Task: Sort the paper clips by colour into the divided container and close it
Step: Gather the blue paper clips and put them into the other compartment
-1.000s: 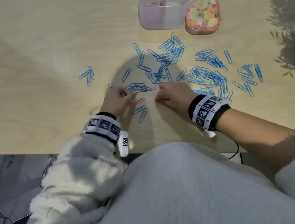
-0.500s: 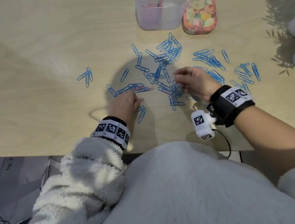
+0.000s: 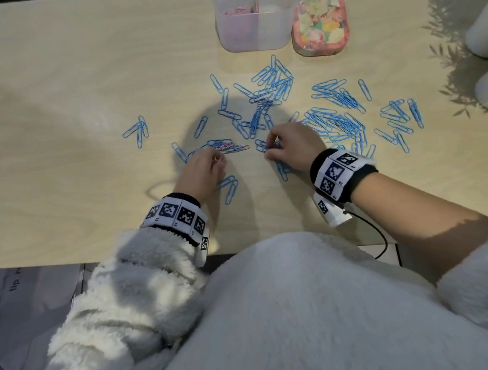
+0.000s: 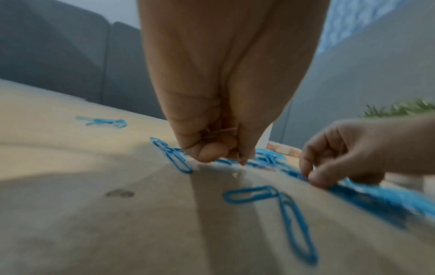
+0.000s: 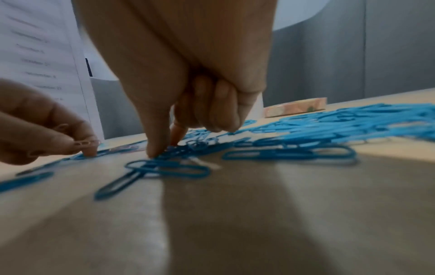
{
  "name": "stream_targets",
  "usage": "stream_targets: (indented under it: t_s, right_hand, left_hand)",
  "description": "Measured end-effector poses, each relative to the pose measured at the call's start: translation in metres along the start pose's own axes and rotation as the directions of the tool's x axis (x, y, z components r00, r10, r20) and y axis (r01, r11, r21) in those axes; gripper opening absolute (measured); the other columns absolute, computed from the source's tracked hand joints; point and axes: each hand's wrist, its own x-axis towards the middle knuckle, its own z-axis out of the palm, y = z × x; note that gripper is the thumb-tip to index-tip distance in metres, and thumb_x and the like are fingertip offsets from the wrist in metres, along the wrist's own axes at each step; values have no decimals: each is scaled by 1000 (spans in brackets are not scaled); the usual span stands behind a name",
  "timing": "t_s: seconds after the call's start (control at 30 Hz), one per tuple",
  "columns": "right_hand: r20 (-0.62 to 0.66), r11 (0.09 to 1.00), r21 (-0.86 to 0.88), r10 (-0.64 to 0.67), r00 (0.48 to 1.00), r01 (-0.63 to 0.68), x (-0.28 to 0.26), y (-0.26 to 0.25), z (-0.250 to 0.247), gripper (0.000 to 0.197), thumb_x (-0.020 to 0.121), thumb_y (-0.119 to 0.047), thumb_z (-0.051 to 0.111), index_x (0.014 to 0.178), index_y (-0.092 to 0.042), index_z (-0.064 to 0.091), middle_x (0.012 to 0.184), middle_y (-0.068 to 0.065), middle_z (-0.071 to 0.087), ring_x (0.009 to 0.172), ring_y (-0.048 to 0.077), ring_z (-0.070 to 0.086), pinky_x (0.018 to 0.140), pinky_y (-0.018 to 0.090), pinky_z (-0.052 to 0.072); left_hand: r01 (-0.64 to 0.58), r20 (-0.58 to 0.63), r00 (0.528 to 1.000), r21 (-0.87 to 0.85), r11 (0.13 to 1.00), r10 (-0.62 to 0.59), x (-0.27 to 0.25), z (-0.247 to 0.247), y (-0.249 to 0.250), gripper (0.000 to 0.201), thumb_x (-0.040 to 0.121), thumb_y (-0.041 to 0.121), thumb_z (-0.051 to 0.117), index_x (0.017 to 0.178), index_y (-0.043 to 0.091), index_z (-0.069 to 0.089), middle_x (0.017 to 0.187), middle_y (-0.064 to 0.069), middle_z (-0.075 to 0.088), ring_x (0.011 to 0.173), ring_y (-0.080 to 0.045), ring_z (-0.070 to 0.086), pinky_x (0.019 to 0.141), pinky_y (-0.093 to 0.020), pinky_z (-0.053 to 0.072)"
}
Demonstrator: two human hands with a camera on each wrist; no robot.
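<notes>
Nearest the table [image 3: 55, 191] edge, a pair of blue clips [image 3: 231, 187] lies with long axes pointing roughly away from the person. The left hand [image 3: 203, 171] curls around pink clips [image 4: 220, 133], mostly hidden in the fist. The right hand [image 3: 291, 146] pinches thumb and forefinger down on blue paper clips [image 3: 339, 122]; whether one is gripped cannot be told. Beyond, the scatter points every way. Farthest, the open divided container [image 3: 256, 10], top rim cut off, holds pink clips in its left compartment, beside the floral lid [image 3: 320, 22].
</notes>
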Motion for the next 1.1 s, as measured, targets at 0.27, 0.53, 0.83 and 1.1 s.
stream_targets:
  t_s: [0.27, 0.53, 0.83, 1.1]
  right_hand:
    - [33, 727, 658, 234, 972, -198, 1, 10, -20, 19, 87, -12, 61, 68, -15, 56, 50, -6, 43, 31, 0, 36, 35, 11, 30]
    - [-161, 923, 334, 255, 953, -191, 0, 37, -29, 14, 82, -12, 59, 81, -3, 69, 73, 14, 65, 68, 23, 57, 68, 33, 45]
    - [-49, 990, 29, 138, 989, -137, -3, 0, 4, 14, 76, -26, 69, 84, -14, 66, 96, 8, 68, 97, 26, 61, 78, 33, 46]
    - [112, 1000, -10, 23, 993, -23, 4, -20, -11, 13, 86, -15, 51, 76, -7, 53, 81, 15, 60, 76, 29, 55, 62, 31, 38]
  left_hand:
    - [374, 171, 914, -706, 601, -368, 22, -14, 6, 30, 85, 11, 35, 57, 15, 45, 53, -1, 44, 43, -13, 36, 51, -27, 28]
    - [324, 196, 937, -799, 506, -289, 29, -10, 6, 36, 98, 27, 41, 65, 16, 48, 49, 5, 48, 36, -3, 41, 36, -13, 33]
    - [298, 112, 951, -572, 764, -287, 27, -18, -2, 26, 89, 31, 58, 72, 11, 52, 59, 0, 41, 40, -5, 41, 42, -19, 31]
    - [194, -150, 969, -25, 981, -196, 20, -24, -22, 12, 79, 25, 67, 88, 15, 66, 80, -5, 57, 83, -24, 55, 72, -28, 39]
